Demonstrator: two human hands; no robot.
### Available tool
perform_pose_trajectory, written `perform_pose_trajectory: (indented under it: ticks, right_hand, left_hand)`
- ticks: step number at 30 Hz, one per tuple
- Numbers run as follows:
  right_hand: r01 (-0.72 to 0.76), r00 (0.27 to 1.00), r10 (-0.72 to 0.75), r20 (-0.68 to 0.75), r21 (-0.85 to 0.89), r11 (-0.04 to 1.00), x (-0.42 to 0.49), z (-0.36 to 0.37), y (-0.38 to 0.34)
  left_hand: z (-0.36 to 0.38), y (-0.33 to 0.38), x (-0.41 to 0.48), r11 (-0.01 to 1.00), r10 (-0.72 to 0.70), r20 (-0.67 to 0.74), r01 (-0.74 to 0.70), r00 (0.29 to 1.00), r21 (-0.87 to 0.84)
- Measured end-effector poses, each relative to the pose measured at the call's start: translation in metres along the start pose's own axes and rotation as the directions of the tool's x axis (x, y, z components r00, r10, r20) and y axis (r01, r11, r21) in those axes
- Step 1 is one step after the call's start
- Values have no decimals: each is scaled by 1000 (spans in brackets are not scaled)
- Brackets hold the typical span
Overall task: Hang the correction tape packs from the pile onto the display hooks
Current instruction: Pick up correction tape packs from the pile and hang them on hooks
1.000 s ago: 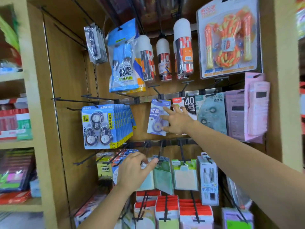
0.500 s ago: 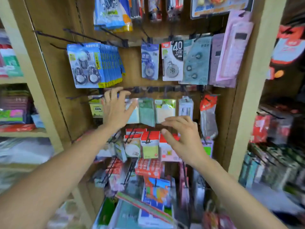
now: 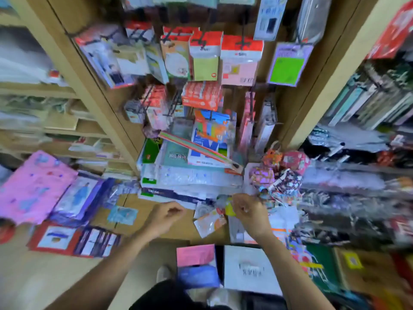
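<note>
The left hand (image 3: 166,217) hangs loosely curled and empty, while the right hand (image 3: 250,214) curls over the flat white-and-orange plastic correction tape packs (image 3: 210,221) piled on the brown cardboard (image 3: 143,222), its grip indiscernible through blur; one pack should be pinched near its top edge.
</note>
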State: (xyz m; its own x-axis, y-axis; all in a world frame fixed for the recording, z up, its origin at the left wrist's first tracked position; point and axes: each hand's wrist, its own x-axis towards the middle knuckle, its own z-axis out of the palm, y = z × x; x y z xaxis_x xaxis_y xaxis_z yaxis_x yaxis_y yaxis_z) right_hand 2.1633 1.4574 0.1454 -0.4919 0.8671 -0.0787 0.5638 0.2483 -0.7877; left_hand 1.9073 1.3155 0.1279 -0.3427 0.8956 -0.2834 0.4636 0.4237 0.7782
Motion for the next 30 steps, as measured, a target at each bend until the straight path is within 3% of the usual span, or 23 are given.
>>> perform_pose_trajectory:
  ticks: [5, 14, 17, 21, 24, 30]
  right_hand:
    - [-294, 943, 300, 145, -61, 954, -57, 50, 68]
    - [-530, 741, 568, 358, -207, 822, -96, 114, 125]
    - [-607, 657, 646, 389, -235, 759, -102, 132, 141]
    - [-719, 555, 740, 379, -227, 656, -95, 170, 173]
    - [-744, 559, 748, 357, -182, 643, -68, 192, 182]
    - [-758, 628, 729, 273, 4, 652, 2, 242, 225]
  left_hand:
    - [58, -76, -70, 963, -251, 114, 260, 961, -71]
    - [107, -135, -99, 926, -355, 191, 372, 915, -61]
    - [122, -154, -89, 898, -391, 236, 425, 890, -117]
    - [135, -171, -43, 905, -400, 329, 425, 855, -5]
    - [146, -189, 8, 915, -393, 365, 398, 844, 65]
    - [182, -239, 125, 959, -277, 336, 237, 900, 158]
